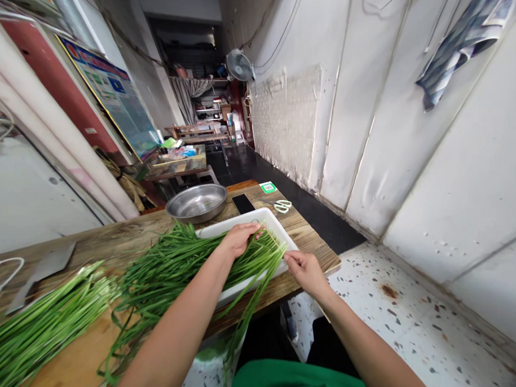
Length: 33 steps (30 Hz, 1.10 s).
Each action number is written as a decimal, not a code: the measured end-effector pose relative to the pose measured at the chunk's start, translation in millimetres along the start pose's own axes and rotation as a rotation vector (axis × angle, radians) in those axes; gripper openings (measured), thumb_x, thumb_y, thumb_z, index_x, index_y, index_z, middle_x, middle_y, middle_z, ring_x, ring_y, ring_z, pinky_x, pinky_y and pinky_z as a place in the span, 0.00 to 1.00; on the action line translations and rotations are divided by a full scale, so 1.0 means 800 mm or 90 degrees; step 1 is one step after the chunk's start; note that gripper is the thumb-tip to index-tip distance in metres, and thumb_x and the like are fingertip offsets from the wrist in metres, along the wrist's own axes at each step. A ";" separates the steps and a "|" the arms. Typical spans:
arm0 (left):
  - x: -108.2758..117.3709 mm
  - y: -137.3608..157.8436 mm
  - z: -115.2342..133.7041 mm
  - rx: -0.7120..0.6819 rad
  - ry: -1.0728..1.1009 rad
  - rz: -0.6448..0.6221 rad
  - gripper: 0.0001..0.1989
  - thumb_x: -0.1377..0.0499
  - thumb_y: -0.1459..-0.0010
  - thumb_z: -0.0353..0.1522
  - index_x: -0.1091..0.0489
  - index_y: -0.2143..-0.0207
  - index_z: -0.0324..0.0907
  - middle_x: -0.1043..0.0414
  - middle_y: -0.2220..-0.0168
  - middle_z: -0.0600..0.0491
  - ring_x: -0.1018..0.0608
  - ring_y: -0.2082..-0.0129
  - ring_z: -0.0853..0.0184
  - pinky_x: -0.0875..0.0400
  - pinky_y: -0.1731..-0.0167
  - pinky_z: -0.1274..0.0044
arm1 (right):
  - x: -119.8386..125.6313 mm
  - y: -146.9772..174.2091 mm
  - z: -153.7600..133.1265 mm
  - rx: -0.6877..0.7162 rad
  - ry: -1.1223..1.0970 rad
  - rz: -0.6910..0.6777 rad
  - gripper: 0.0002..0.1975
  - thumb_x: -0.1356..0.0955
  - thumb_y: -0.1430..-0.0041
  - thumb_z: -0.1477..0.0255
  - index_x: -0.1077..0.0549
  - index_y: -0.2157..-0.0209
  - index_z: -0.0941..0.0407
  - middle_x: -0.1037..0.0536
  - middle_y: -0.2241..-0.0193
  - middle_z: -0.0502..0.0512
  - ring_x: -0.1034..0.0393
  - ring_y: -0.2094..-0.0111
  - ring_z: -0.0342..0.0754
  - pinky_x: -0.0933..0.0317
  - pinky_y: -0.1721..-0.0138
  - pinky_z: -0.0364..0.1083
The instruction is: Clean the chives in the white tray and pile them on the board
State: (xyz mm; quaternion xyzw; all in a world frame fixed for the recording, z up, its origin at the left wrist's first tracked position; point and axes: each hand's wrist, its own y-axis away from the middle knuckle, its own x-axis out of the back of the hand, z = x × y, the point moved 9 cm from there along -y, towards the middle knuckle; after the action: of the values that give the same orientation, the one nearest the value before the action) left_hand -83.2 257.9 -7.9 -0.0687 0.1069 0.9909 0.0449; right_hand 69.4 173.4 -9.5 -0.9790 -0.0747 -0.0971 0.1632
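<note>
Long garlic chives (167,263) lie in a thick heap across a white plastic tray (219,223), their leaves spilling over its left side. My left hand (242,238) is over the tray, with thumb and fingers closed on a few thin stalks. Near the tray's right end, my right hand (303,271) pinches the pale ends of some chives. Several leaves droop past the front edge of the table below my hands. A second bundle of chives (55,322) rests on a wooden cutting board (73,363) at the left.
A cleaver (53,263) lies behind the board on the wooden table (119,238). Past the tray are a steel basin (197,204), a black phone (243,203), scissors (281,205) and a green code card (268,187). A white wall (409,171) runs along the right.
</note>
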 end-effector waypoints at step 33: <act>-0.016 0.010 -0.002 -0.005 -0.088 -0.068 0.08 0.37 0.62 0.30 0.27 0.77 0.34 0.28 0.75 0.50 0.30 0.76 0.73 0.38 0.74 0.81 | -0.004 -0.004 0.010 0.007 -0.007 0.012 0.16 0.41 0.45 0.65 0.38 0.82 0.57 0.45 0.87 0.44 0.51 0.84 0.38 0.54 0.81 0.39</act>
State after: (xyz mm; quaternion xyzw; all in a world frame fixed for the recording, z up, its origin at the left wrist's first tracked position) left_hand -70.8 249.0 -5.8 -0.0057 0.0957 0.9899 0.1043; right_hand 67.3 178.7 -16.3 -0.9791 -0.0671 -0.0898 0.1694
